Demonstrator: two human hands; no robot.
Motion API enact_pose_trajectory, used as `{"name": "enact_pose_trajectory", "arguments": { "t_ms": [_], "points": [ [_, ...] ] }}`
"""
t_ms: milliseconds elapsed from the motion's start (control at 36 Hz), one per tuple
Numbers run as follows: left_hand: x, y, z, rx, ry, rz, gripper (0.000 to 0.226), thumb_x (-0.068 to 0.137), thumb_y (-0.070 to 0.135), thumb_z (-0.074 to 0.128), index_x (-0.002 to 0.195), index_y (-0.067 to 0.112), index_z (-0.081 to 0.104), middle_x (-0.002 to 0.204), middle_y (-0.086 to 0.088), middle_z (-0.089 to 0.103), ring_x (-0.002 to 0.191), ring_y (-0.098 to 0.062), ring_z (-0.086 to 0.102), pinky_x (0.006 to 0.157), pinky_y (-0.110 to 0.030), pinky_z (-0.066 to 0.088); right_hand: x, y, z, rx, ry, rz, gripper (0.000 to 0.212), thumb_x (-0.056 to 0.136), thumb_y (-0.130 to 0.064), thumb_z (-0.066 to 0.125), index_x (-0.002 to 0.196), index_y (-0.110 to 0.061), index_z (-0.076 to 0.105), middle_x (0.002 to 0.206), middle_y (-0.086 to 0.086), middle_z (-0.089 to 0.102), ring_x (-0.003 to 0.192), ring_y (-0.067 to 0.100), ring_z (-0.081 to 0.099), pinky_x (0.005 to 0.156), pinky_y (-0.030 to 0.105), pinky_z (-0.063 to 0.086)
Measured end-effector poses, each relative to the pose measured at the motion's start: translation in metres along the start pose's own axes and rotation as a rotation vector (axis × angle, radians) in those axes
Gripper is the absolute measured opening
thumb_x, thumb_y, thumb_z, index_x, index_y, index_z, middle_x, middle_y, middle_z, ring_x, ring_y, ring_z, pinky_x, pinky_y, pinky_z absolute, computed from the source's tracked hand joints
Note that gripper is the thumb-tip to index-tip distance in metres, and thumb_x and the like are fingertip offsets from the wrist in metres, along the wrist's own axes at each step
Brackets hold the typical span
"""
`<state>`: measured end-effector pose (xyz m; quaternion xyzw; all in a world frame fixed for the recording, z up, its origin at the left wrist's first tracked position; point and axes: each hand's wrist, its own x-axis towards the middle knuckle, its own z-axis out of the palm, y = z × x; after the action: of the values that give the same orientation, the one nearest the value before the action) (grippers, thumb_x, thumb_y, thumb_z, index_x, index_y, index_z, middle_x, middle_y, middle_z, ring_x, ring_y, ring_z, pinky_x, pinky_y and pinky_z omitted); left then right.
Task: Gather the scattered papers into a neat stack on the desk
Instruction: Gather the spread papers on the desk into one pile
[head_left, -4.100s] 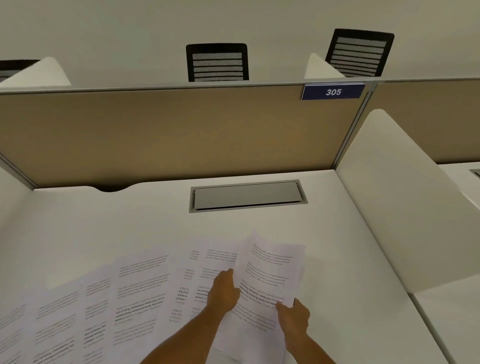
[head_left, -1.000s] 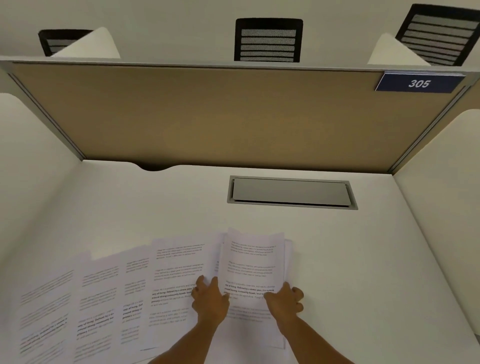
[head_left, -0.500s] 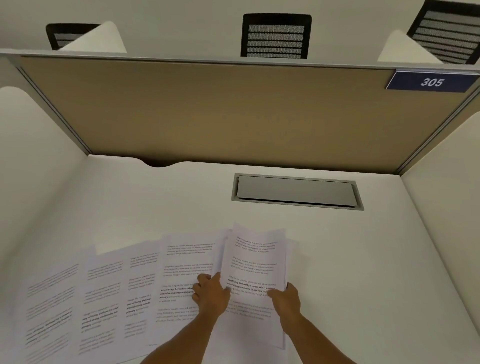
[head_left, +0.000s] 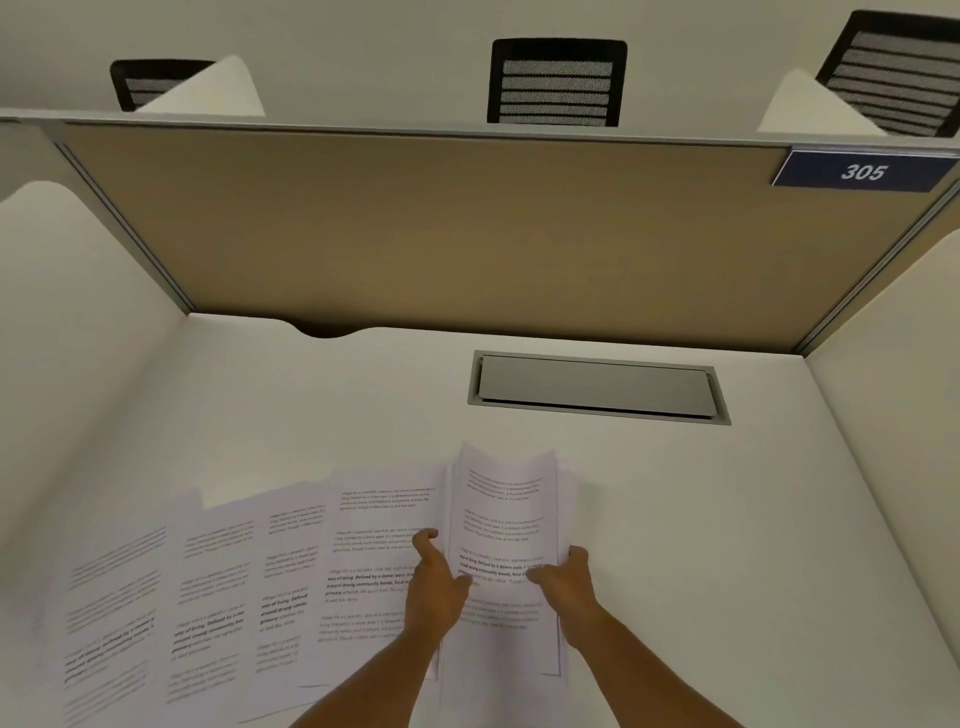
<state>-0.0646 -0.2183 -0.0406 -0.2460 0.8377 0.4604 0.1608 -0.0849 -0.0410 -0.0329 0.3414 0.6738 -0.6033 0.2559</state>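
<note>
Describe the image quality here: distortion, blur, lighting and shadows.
Head view: wide-angle bend bows the partition edges; light is soft and even, no glare; faint shadow right of the gathered stack; print on the spread sheets smears toward the left edge; both hands look sharp.

Dim, even light (soft shadows), wide-angle bowing, blurred print

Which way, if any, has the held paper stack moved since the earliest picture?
Yes, leftward: the paper stack lay before the grey hatch's right half, now before its left end.
</note>
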Motion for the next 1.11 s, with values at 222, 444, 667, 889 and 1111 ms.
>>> {"name": "enact_pose_trajectory", "arguments": {
  "t_ms": [222,444,667,889,1111],
  "points": [
    [-0.006,-0.005,-0.003,-0.08,-0.127,0.038,0.049,0.081,0.007,0.075,0.124,0.017,0.055,0.118,0.001,0.068,0.098,-0.01,0.063,0.077,-0.016,0.052,-0.006,0.007,-0.012,0.141,-0.015,0.091,0.066,0.079,0.01,0.075,0.139,0.009,0.045,0.13,0.023,0.061,0.117,0.04,0.061,0.102,0.053,0.05],
    [-0.019,-0.007,-0.003,-0.151,-0.171,0.066,0.051,0.08,0.004,0.075,0.127,0.011,0.056,0.119,-0.002,0.067,0.109,-0.017,0.064,0.099,-0.035,0.053,-0.019,0.021,-0.033,0.175,-0.048,0.077,0.032,0.081,0.015,0.071,0.111,0.005,0.069,0.095,0.018,0.074,0.092,0.038,0.071,0.086,0.052,0.059],
    [-0.039,0.002,-0.01,-0.26,-0.101,0.097,0.052,0.082,0.011,0.076,0.125,0.016,0.048,0.118,-0.002,0.065,0.104,-0.019,0.065,0.088,-0.033,0.058,-0.043,0.013,-0.052,0.227,-0.108,-0.032,0.035,0.077,0.015,0.075,0.1,-0.01,0.071,0.091,0.012,0.078,0.086,0.034,0.074,0.06,0.034,0.062],
    [-0.063,0.003,-0.027,-0.342,0.058,0.061,0.058,0.08,0.012,0.079,0.126,0.017,0.045,0.113,0.001,0.062,0.09,-0.011,0.065,0.064,-0.014,0.053,-0.056,0.002,-0.055,0.205,-0.191,-0.104,0.033,0.078,0.004,0.08,0.104,-0.013,0.072,0.097,0.01,0.08,0.089,0.034,0.077,0.072,0.043,0.064],
    [-0.08,-0.008,-0.043,-0.3,0.204,-0.005,0.061,0.076,0.015,0.082,0.125,0.017,0.046,0.111,-0.001,0.064,0.095,-0.019,0.067,0.075,-0.029,0.058,-0.058,0.001,-0.043,0.169,-0.356,-0.132,0.038,0.081,0.01,0.074,0.114,-0.008,0.069,0.11,0.014,0.077,0.098,0.035,0.073,0.08,0.043,0.063]
  ]
}}
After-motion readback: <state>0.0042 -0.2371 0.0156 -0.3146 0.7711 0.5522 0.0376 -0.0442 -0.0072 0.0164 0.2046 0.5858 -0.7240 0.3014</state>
